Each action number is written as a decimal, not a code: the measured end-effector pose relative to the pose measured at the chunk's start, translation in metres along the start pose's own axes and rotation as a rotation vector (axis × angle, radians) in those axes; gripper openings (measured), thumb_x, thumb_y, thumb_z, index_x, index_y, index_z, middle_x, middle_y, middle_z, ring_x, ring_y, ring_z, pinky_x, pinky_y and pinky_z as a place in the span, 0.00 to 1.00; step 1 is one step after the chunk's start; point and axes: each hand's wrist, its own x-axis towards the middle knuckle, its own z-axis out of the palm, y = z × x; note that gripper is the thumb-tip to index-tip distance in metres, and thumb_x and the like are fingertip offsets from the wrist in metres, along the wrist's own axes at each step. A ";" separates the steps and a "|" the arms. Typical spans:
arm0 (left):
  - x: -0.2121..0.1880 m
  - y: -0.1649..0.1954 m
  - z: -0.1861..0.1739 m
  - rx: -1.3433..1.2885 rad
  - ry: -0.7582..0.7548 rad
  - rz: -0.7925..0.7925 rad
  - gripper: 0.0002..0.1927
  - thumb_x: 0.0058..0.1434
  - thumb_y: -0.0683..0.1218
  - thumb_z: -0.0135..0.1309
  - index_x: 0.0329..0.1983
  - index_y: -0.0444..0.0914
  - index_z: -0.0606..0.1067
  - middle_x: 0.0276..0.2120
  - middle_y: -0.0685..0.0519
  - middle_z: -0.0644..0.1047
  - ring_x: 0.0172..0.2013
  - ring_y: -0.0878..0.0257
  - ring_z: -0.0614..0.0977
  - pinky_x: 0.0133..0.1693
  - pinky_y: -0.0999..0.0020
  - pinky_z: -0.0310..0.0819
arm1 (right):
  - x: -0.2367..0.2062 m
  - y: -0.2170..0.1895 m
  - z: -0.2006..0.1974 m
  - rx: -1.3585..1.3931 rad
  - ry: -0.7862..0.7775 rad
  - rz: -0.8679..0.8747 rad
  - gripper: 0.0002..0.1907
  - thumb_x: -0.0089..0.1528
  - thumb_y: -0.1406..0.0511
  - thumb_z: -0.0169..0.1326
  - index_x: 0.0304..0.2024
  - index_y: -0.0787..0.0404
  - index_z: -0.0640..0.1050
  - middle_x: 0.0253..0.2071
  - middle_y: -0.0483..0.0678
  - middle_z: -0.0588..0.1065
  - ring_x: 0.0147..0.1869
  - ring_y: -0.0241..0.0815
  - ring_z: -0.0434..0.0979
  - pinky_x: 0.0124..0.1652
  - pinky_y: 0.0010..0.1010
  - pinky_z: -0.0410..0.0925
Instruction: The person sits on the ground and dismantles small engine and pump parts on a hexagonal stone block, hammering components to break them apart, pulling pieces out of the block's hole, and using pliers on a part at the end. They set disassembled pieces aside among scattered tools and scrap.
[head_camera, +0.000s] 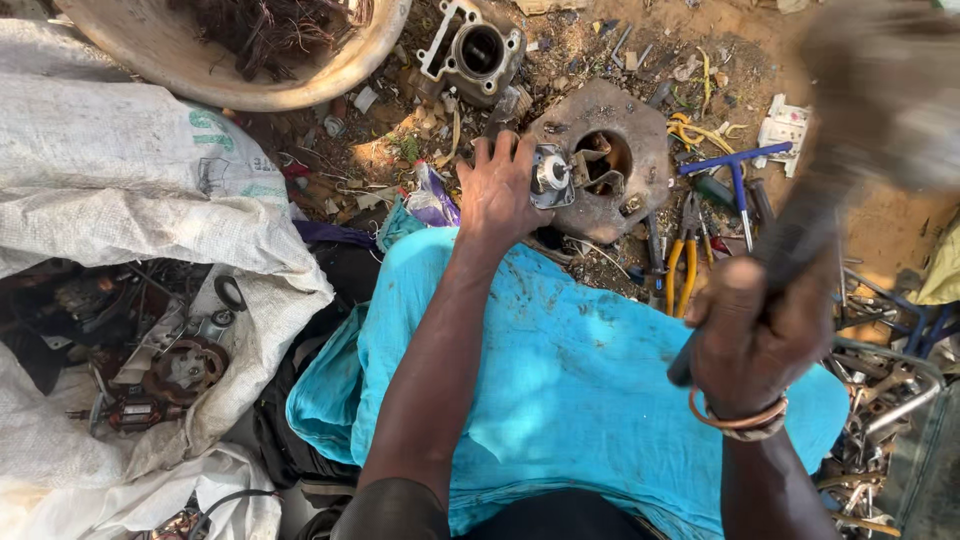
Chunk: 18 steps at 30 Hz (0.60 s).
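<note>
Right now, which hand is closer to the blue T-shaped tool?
Right. The right hand grips a raised hammer just below the blue T-shaped tool; the left hand is farther off, holding a small metal part.

White woven sack (120, 180) with green print at left, white crumpled carton scrap (785, 125) upper right

A shallow pan (180, 60) of tangled wire sits beside a metal engine cylinder (478, 55). White sacks (120, 190) lie beside scrap motor parts (170, 370), while yellow-handled pliers (685, 255) and a blue T-handle wrench (735, 170) rest on dirt.
</note>
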 end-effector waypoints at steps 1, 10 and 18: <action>0.002 -0.001 0.002 0.012 -0.007 0.000 0.55 0.32 0.56 0.79 0.64 0.40 0.66 0.54 0.47 0.69 0.56 0.43 0.71 0.51 0.31 0.67 | 0.001 0.003 0.006 0.052 0.071 -0.056 0.23 0.76 0.64 0.47 0.72 0.60 0.59 0.27 0.41 0.71 0.24 0.29 0.68 0.23 0.21 0.65; 0.001 -0.005 0.022 0.118 0.071 0.113 0.58 0.37 0.60 0.78 0.68 0.40 0.61 0.62 0.44 0.66 0.61 0.38 0.67 0.51 0.29 0.66 | -0.002 0.042 0.029 -0.127 -0.405 0.340 0.31 0.70 0.61 0.51 0.75 0.55 0.63 0.22 0.41 0.68 0.20 0.30 0.64 0.20 0.24 0.61; 0.009 -0.007 0.023 -0.186 -0.002 0.093 0.70 0.34 0.59 0.79 0.75 0.38 0.51 0.63 0.45 0.70 0.62 0.43 0.68 0.54 0.32 0.65 | -0.004 0.015 0.010 -0.014 -0.193 0.238 0.24 0.75 0.59 0.47 0.71 0.60 0.65 0.25 0.40 0.69 0.20 0.28 0.67 0.18 0.24 0.65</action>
